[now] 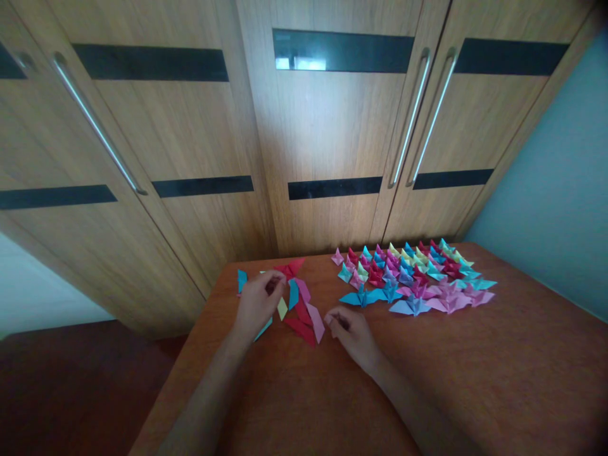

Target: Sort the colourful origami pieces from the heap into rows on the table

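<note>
My left hand (259, 299) is closed, thumb and fingers pinched together above a loose heap of folded paper pieces. Right behind its fingertips shows a red folded paper piece (291, 268); whether the fingers grip it or merely overlap it, I cannot tell. Around that hand lie a blue piece (293, 294), a yellow piece (282, 308) and a red strip (301, 329). My right hand (350, 334) rests low over the table with curled fingers, beside a pink folded strip (316, 323). Anything inside its grip is hidden.
Rows of colourful origami cranes (418, 272) stand on the right half of the wooden table (513, 367). A wooden wardrobe (327, 126) with metal handles rises behind the table. A pale blue wall (546, 190) borders the right side.
</note>
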Demonstrator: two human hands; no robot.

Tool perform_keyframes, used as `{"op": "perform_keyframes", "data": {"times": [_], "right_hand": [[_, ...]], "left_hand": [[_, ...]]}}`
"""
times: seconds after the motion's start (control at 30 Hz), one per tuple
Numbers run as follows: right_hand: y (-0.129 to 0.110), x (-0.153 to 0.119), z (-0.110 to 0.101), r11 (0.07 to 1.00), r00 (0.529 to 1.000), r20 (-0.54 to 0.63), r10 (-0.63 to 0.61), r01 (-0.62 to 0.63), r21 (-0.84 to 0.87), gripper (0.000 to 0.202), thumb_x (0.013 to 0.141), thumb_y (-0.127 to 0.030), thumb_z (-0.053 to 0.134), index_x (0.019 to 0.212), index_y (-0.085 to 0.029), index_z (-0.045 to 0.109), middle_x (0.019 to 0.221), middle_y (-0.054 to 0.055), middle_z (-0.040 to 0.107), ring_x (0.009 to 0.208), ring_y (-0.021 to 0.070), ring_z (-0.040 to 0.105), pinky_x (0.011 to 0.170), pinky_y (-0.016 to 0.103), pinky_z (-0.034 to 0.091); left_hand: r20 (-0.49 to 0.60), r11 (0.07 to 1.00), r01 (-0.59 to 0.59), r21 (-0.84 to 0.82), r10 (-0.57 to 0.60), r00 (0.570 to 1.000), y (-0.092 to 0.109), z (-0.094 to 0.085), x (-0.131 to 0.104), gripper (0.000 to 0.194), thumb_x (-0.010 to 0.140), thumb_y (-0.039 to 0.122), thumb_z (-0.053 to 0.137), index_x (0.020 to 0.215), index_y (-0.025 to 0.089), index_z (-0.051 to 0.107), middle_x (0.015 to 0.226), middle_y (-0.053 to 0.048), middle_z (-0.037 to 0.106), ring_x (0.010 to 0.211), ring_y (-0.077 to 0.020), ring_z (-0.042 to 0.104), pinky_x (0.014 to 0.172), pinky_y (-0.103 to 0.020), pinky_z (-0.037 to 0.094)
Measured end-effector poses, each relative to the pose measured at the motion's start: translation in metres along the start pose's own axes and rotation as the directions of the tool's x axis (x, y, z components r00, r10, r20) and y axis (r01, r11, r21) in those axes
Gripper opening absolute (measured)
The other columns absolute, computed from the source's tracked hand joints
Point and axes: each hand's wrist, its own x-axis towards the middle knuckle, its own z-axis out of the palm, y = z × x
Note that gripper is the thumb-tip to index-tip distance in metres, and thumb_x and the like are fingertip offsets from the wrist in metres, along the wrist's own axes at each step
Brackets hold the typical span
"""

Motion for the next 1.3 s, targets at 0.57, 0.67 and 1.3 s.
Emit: {"op": "perform_keyframes", "data": {"times": [0.57, 0.67, 1.3], "right_hand": [[0.005, 0.001, -0.006, 0.968, 0.983, -0.072, 0.169, -0.152, 0.199, 0.024, 0.078, -0.042, 0.058, 0.080, -0.018, 0.060, 0.067, -0.001, 0.058, 0.057, 0.0122, 0.052, 0.052, 0.024, 0.042], [0.001, 0.000, -0.007, 0.955, 0.976, -0.062, 0.208, -0.189, 0.227, 0.026, 0.077, -0.043, 0.058, 0.080, -0.018, 0.060, 0.066, -0.001, 0.057, 0.053, 0.0113, 0.052, 0.047, 0.022, 0.040], [-0.017, -0.003, -0.015, 0.984, 0.983, 0.147, 0.110, -0.128, 0.121, 0.011, 0.076, -0.025, 0.060, 0.079, -0.017, 0.064, 0.078, 0.002, 0.066, 0.073, 0.0144, 0.059, 0.064, 0.024, 0.044]], "left_hand": [[0.271, 0.977, -0.102, -0.189, 0.152, 0.951, 0.038, 0.030, -0.071, 0.024, 0.086, 0.028, 0.049, 0.106, 0.025, 0.061, 0.090, -0.004, 0.067, 0.077, -0.0185, 0.060, 0.072, -0.027, 0.043], [0.124, 0.982, 0.002, -0.190, 0.022, 0.992, 0.032, 0.026, -0.067, 0.023, 0.086, 0.031, 0.049, 0.105, 0.024, 0.060, 0.093, -0.005, 0.066, 0.082, -0.0196, 0.059, 0.075, -0.028, 0.044], [0.426, 0.942, 0.175, -0.285, -0.039, 0.904, 0.013, 0.041, -0.063, 0.016, 0.078, 0.019, 0.049, 0.082, 0.017, 0.065, 0.079, -0.002, 0.065, 0.075, -0.0173, 0.057, 0.066, -0.023, 0.039]]}}
